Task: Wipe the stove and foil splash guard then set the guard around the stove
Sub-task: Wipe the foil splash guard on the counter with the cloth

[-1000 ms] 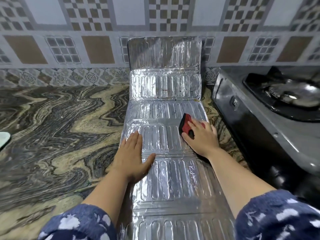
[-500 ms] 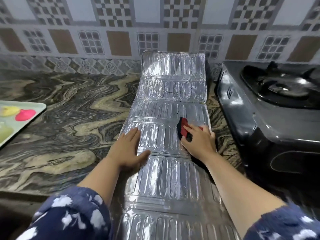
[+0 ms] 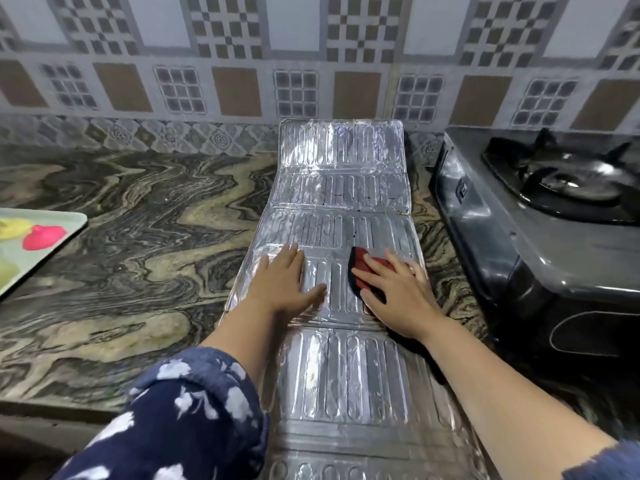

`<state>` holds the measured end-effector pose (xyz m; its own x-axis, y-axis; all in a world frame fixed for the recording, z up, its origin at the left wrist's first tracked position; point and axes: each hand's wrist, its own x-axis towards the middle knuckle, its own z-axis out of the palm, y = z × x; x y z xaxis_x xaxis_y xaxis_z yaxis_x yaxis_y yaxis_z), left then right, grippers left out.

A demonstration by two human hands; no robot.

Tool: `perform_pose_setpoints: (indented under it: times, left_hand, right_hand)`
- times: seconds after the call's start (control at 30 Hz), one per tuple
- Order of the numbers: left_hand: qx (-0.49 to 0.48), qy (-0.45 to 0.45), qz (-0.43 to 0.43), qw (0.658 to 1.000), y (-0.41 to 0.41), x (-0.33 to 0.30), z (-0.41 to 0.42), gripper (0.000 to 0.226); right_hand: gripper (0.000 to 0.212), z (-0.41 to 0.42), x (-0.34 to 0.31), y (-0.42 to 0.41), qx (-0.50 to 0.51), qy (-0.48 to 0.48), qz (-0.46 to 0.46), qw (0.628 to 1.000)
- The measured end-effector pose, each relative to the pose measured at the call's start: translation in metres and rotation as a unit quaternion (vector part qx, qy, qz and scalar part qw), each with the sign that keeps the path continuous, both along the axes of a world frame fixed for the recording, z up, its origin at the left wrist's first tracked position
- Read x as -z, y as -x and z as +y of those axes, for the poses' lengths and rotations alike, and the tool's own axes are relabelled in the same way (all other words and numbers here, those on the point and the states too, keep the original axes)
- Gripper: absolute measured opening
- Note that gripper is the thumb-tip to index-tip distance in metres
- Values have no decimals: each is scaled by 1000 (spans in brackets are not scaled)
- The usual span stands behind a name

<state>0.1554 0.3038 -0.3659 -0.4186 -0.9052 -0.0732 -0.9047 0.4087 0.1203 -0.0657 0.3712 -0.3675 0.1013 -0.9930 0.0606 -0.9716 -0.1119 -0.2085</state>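
The silver foil splash guard (image 3: 341,188) lies unfolded along the marble counter, its far panel leaning up against the tiled wall. My left hand (image 3: 282,284) presses flat on the guard's left side, fingers spread. My right hand (image 3: 398,292) lies palm-down on a red and black cloth (image 3: 360,268) on the guard's right side. The grey gas stove (image 3: 540,237) with a black burner (image 3: 568,183) stands to the right of the guard.
A pale green tray (image 3: 52,244) with pink and yellow items sits at the left edge of the counter (image 3: 138,237). The tiled wall (image 3: 311,64) runs along the back. The counter's front edge is at lower left.
The view has pulled back and tilted, which brings the tray at left into sight. My right hand with the cloth has slid slightly nearer on the foil. The left hand stays pressed on the guard.
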Motion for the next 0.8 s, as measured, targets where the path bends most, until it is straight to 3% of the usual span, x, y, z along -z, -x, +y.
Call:
perform_pose_setpoints:
  times: [0.1,0.27,0.43,0.57,0.7,0.8]
  left_hand:
    - [8,-1,17,1000,-2,11,-1,108]
    - [10,32,47,998,-5,20,3,101]
    - [10,41,59,997,-5,24,0,100]
    - [5,42,63,997,-5,18,-4,105]
    - [33,46,31,998,-13,2,-30,128]
    - [14,33,32,999,-25,5,-39,131]
  right_hand:
    - [61,-14,4,-3,7,2,4,1000]
    - [45,-52,5,6,38,12,-9,999]
    - [46,-100,2,34,145,-10,-8,989]
    - [37,-121,3,38,217,49,-44,974]
    - [31,-126,5,11,150,100,-195,964]
    - [34,-121,9,-33,39,66,-180,981]
